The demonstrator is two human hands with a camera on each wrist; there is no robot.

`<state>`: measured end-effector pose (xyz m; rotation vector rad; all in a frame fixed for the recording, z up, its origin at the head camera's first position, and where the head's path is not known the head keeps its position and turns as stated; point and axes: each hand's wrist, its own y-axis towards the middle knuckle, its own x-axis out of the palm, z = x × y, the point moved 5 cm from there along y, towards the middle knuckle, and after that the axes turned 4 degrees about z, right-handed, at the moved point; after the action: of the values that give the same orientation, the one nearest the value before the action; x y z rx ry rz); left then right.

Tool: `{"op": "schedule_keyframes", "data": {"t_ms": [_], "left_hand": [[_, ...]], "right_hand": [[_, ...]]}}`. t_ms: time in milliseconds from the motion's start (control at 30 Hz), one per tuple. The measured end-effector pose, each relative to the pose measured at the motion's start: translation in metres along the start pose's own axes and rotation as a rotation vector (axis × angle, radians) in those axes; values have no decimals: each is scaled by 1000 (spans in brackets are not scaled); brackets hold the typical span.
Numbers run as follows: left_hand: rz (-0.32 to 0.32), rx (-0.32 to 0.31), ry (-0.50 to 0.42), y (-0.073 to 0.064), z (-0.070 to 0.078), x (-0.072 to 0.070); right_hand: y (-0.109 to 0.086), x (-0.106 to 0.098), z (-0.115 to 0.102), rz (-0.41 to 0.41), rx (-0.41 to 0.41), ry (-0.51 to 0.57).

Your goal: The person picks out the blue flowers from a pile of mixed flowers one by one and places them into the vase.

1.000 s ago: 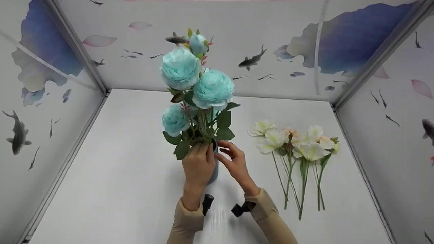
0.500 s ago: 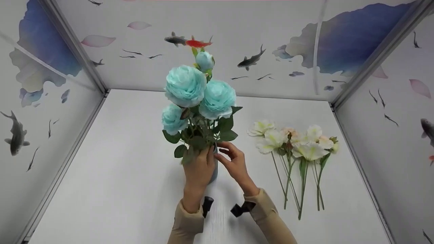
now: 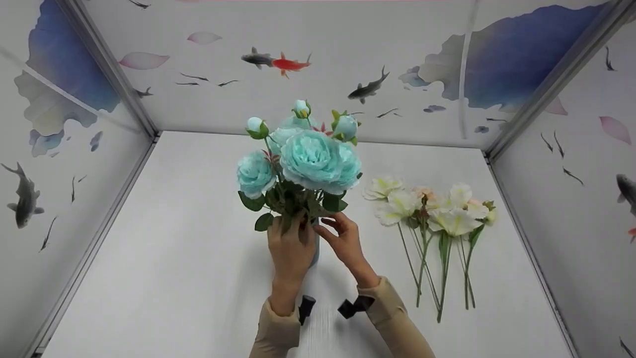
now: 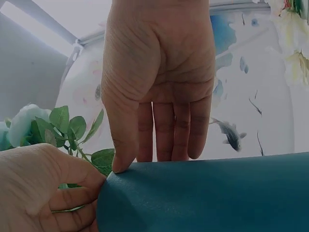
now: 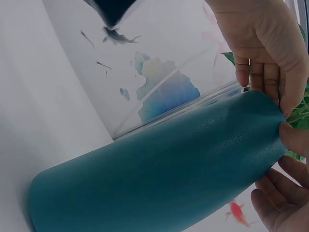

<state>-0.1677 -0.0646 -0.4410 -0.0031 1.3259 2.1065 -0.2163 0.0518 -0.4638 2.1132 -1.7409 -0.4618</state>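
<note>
Pale blue artificial peonies (image 3: 310, 158) with dark green leaves stand upright in a slim blue-green vase (image 5: 154, 176). My left hand (image 3: 290, 251) is at the near left of the vase mouth, its thumb and fingers about the rim. Leaves lie over its fingertips, so I cannot tell whether it also touches the stems. From the right, my right hand (image 3: 348, 243) holds the rim between thumb and bent fingers. In the left wrist view, both the right hand (image 4: 159, 77) and the left hand (image 4: 43, 188) meet at the rim. The stem ends are hidden inside the vase.
Several white and peach artificial flowers (image 3: 437, 214) lie on the white table (image 3: 169, 238) to the right, stems toward me. White panels (image 3: 377, 44) painted with fish and petals enclose the back and sides.
The blue peonies have sunk lower into the vase and turned, with more buds now showing. The left hand has shifted slightly down; the right hand stays nearly still.
</note>
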Motion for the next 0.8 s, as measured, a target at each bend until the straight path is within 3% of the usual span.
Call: {"op": "schedule_keyframes", "data": {"t_ms": [300, 533, 800], "left_hand": [[-2, -18, -32, -2, 0, 2], [47, -9, -16, -6, -1, 3], [63, 27, 60, -8, 3, 4]], "right_hand": [[0, 0, -1, 16, 11, -57], [-1, 0, -1, -2, -8, -72], [0, 0, -2, -7, 18, -72]]}}
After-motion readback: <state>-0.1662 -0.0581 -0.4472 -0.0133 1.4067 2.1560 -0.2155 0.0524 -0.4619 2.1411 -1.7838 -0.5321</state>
